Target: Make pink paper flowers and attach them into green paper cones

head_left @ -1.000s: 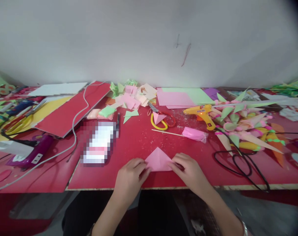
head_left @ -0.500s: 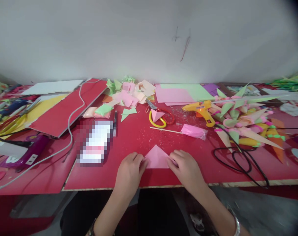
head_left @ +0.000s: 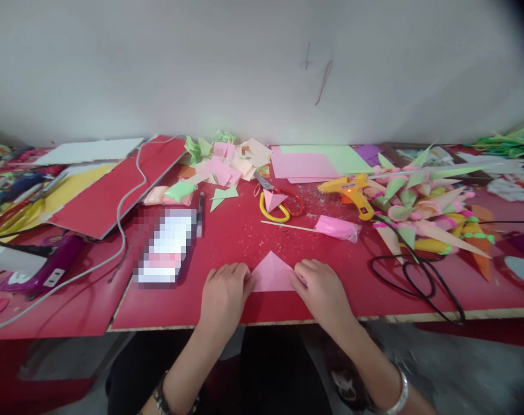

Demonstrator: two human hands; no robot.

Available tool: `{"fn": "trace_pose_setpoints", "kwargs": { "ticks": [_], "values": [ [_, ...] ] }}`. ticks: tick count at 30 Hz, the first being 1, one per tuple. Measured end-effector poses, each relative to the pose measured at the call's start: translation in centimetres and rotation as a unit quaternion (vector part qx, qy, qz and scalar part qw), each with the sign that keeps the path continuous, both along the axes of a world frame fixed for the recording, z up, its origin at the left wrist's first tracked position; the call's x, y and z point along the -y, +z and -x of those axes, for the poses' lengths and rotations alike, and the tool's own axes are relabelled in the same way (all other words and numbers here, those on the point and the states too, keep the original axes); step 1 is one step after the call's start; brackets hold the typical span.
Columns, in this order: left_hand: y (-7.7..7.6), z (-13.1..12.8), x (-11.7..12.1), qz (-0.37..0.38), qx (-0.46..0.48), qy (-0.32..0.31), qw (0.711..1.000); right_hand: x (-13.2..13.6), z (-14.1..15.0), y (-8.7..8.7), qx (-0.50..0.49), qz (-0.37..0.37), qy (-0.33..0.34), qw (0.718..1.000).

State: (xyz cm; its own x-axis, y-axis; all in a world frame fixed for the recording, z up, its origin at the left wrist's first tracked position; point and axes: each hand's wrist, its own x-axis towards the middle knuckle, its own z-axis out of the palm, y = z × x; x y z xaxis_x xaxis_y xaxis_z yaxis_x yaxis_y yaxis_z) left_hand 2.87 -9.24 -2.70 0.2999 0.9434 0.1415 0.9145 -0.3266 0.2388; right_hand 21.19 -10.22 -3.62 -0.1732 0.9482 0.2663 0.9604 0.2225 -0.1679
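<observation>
A pink sheet of paper (head_left: 271,274), folded to a triangle with its peak pointing away from me, lies on the red table (head_left: 262,308) near the front edge. My left hand (head_left: 227,288) pinches its left corner, fingers curled. At the right corner, my right hand (head_left: 317,285) pinches the paper in the same way. The fingertips hide both corners. Beyond the triangle lie scissors (head_left: 279,218) with a yellow and a red handle loop, a small folded pink paper piece (head_left: 274,200) resting on them. A thin stick (head_left: 287,226) points toward a pink packet (head_left: 337,227).
A yellow glue gun (head_left: 350,193) and its looped black cord (head_left: 417,294) lie right, beside paper cones (head_left: 421,207). Left are a blurred-out phone (head_left: 169,248), a pen (head_left: 200,216) and a white cable (head_left: 122,230). Paper scraps (head_left: 227,164) and pink sheets (head_left: 302,164) sit by the wall.
The whole view has shifted slightly. Both hands keep their hold at the corners of the pink paper, which looks the same.
</observation>
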Motion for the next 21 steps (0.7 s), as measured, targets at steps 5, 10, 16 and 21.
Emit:
{"fn": "trace_pose_setpoints", "kwargs": {
  "ticks": [5,10,16,21],
  "values": [
    [0.0,0.9,-0.8,-0.011,-0.017,-0.048,0.999,0.0,0.1,0.1,0.005,0.004,-0.005,1.0],
    [0.6,3.1,-2.2,0.032,-0.027,-0.201,0.979,0.2,0.2,0.3,0.017,0.006,-0.01,1.0],
    [1.6,4.4,-4.0,0.064,-0.058,-0.304,0.949,0.3,0.4,0.8,0.066,-0.016,-0.013,0.998],
    [2.2,4.5,-4.9,0.091,-0.056,-0.341,0.934,0.4,0.9,1.0,0.109,-0.093,0.106,0.984]
  ]
}}
